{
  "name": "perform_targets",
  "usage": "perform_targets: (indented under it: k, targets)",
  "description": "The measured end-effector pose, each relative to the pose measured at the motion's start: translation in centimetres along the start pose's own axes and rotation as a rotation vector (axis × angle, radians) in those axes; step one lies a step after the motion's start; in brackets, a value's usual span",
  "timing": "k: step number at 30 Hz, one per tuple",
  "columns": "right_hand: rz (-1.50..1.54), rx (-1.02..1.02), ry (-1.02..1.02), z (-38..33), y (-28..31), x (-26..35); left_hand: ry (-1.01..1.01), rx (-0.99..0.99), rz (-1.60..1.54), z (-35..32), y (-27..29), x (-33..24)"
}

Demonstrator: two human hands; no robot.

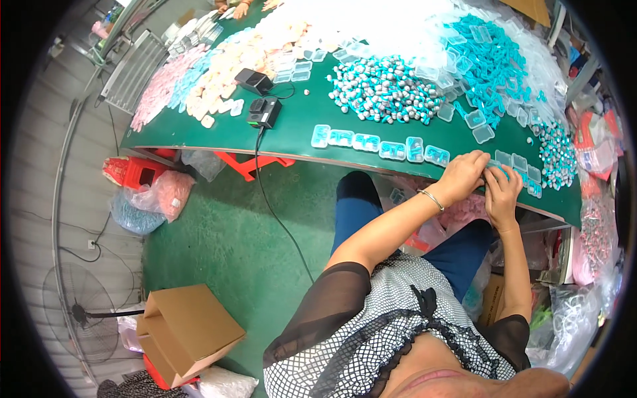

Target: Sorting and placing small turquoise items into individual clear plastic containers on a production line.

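Both hands meet at the near edge of the green bench (292, 126), toward its right side. The left hand (464, 174) curls its fingers down over a small clear plastic case (496, 166) with teal contents, and the right hand (504, 189) pinches the same case from the near side, fingertips bent in against it. Both hands are closed around this case, which sits between them right at the bench edge and is mostly covered by the fingers, so how it lies cannot be made out. A thin bangle (431, 199) circles the left wrist.

Just to the left of the hands, a row of filled clear cases (378, 144) lies along the bench edge, one beside another. To the right of the hands, a few more cases (524, 169) lie close by, almost touching the right hand's fingers. Beyond the row, well apart from the hands, sits a heap of small teal-and-silver pieces (385, 89), with a pile of teal parts and empty clear cases (488, 63) farther right. A black device with a cable (264, 111) rests on the bench to the left. On the floor, a cardboard box (189, 331) stands beside a fan (79, 308).
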State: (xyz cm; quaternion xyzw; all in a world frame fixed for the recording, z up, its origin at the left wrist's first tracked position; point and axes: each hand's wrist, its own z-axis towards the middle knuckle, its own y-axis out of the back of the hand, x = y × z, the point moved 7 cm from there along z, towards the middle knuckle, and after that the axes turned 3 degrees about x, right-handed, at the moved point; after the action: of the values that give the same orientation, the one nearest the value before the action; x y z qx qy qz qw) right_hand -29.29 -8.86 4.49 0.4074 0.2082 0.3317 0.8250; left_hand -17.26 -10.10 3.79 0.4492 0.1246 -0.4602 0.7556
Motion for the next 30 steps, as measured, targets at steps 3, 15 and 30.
perform_targets:
  k: [3,15,30]
  targets:
    - [0.000,-0.002,-0.006,0.1,0.1,0.2,0.002,0.012,-0.004,-0.2,0.2,-0.1]
    - [0.103,-0.121,-0.120,0.7,2.5,-0.8,-0.044,0.034,0.027,-0.3,0.2,-0.4]
    - [0.209,0.054,-0.086,1.7,-0.1,-1.3,-0.043,0.066,0.108,-0.1,0.9,0.6]
